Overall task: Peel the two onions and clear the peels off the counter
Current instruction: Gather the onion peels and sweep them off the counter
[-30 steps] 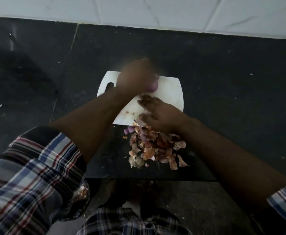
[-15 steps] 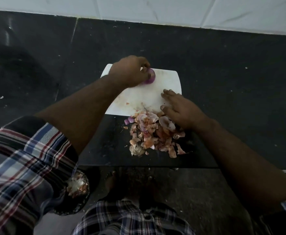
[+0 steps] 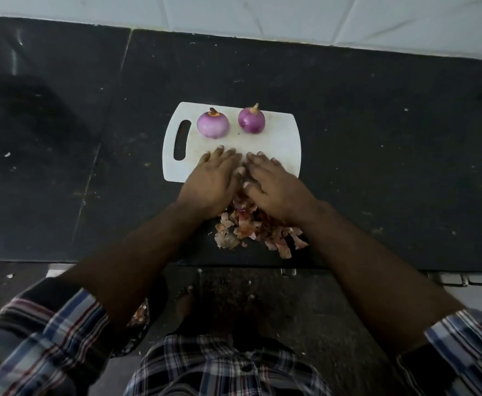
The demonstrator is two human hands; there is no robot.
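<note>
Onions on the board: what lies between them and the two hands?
Head view: only bare white cutting board separates the two onions from the left hand and right hand.

Both peeled onions now sit free on the white cutting board (image 3: 279, 144) near its far edge: the paler left onion (image 3: 213, 124), hidden a second ago, beside the handle slot, and the darker right onion (image 3: 251, 120), which the left hand (image 3: 211, 182) gripped half a second ago, just beside it. That hand has let go and drawn back to the board's near edge, fingers flat. The right hand (image 3: 274, 186) has shifted leftward to lie next to it, also flat, both above the heap of onion peels (image 3: 251, 228) at the counter's front edge.
</note>
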